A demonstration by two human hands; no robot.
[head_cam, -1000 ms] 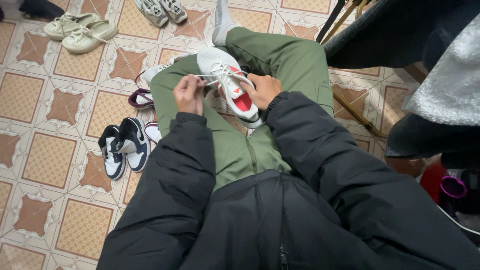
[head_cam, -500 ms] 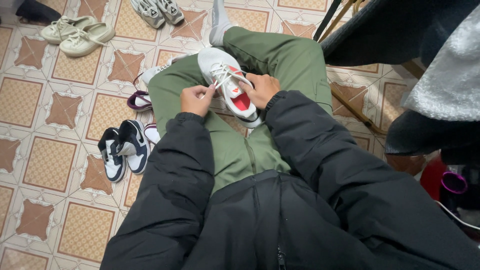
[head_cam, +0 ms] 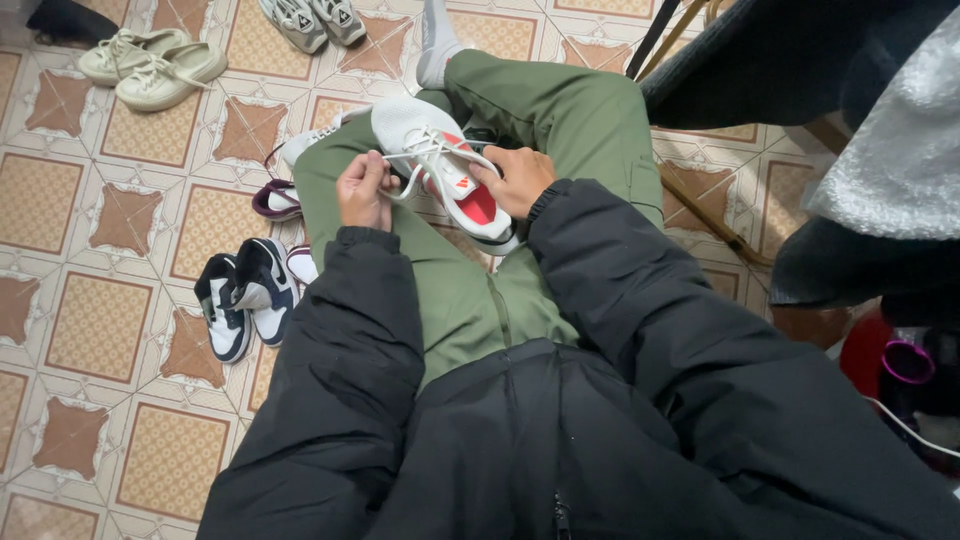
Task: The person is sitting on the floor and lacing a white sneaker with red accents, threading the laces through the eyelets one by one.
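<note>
A white sneaker (head_cam: 425,140) with a red insole lies across my lap, on green trousers. My left hand (head_cam: 363,190) pinches a white lace (head_cam: 408,168) at the shoe's left side and holds it taut. My right hand (head_cam: 515,178) grips the sneaker's right edge near the red opening. Both arms are in black padded sleeves. My foot in a grey sock (head_cam: 436,45) rests on the tiled floor beyond the knee.
Shoes lie on the patterned tile floor: a black-and-white pair (head_cam: 240,295) at left, a beige pair (head_cam: 150,65) at top left, a grey pair (head_cam: 312,18) at top, a white and purple shoe (head_cam: 285,185) by my left thigh. Dark and grey fabric (head_cam: 880,150) hangs at right.
My left hand has pulled the lace outward to the left and slightly down. The right hand has stayed on the shoe.
</note>
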